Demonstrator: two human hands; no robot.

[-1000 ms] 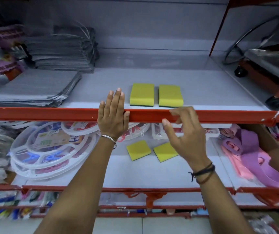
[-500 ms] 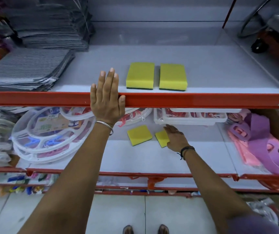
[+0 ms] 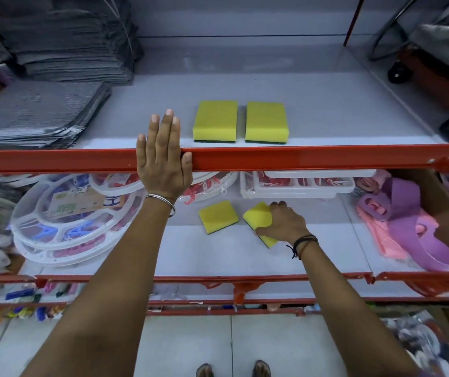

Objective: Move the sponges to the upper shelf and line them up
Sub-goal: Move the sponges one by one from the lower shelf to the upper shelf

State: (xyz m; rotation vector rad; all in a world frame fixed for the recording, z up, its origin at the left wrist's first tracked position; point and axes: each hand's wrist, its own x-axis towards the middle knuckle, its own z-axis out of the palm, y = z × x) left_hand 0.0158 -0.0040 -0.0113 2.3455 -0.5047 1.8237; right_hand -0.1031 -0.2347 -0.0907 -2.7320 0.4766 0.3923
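Note:
Two yellow sponges with dark green undersides lie side by side on the upper shelf, a left one and a right one, near its red front rail. On the lower shelf a third sponge lies flat at an angle. My right hand is closed around a fourth sponge just right of it, tilting it up off the shelf. My left hand rests flat on the red rail, fingers together, holding nothing.
Folded grey cloths are stacked at the upper shelf's left. Round white plastic racks and a white tray sit on the lower shelf, with purple and pink items to the right. A wheeled cart stands at upper right.
My right hand dropped from the red rail to the lower shelf and closed on the right-hand sponge there, lifting one edge. My left hand stayed on the rail.

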